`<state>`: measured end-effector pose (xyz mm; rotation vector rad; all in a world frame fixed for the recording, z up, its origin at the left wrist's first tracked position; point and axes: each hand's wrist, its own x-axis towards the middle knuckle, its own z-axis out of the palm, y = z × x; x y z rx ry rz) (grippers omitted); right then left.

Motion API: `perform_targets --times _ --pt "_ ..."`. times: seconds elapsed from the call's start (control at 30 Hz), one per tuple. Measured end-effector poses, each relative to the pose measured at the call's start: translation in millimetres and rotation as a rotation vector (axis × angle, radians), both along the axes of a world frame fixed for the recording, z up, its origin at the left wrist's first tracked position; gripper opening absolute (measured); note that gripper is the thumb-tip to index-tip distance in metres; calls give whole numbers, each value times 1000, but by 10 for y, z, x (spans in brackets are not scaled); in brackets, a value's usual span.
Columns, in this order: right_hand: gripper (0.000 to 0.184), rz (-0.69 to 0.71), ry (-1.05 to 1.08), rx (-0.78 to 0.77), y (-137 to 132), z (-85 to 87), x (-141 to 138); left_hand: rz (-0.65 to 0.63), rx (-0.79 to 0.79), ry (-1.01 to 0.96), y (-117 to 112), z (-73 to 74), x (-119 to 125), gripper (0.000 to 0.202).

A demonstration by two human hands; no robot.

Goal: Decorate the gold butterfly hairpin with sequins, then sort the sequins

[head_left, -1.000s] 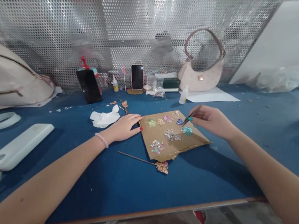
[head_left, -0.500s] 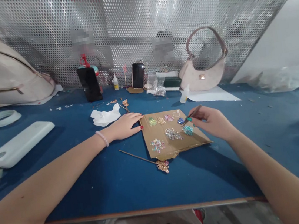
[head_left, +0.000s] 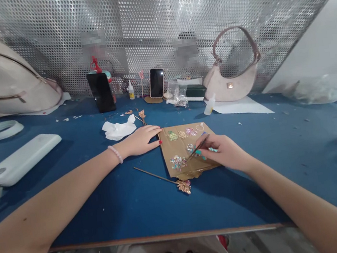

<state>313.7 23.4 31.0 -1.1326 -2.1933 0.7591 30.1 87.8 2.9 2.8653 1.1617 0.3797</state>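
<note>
My right hand (head_left: 223,151) is closed around dark tweezers (head_left: 197,146), whose tips point down at a pile of multicoloured rhinestones (head_left: 177,162). That pile lies at the near left of a cardboard sheet (head_left: 175,148). My left hand (head_left: 141,140) lies flat, fingers apart, with its fingertips at the cardboard's left edge. Green rhinestones (head_left: 173,135), yellowish ones (head_left: 182,134) and pink ones (head_left: 191,132) form a row at the back. My right hand partly covers the silver, blue and teal piles. In front lies a gold hairpin (head_left: 184,186) with a long thin stick.
Behind my left hand are crumpled tissue (head_left: 119,128) and another gold ornament (head_left: 142,114). A glue bottle (head_left: 210,105), phones (head_left: 157,83) and a handbag (head_left: 233,79) stand farther back. A white power bank (head_left: 21,159) lies left, near a tape roll (head_left: 0,131).
My right hand with the tweezers has moved left and nearer, from the blue pile to the multicoloured pile. My left hand stays in place.
</note>
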Motion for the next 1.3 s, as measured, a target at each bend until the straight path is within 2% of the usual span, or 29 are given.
perform_targets --times 0.83,1.13,1.3 --pt "9 -17 -45 4 -23 6 -32 5 -18 0 -10 19 7 52" --pt "12 -22 -6 -27 -19 5 -34 12 -22 3 -23 41 5 51" --pt "15 -34 -2 7 -3 -5 4 22 -30 7 -43 58 19 50"
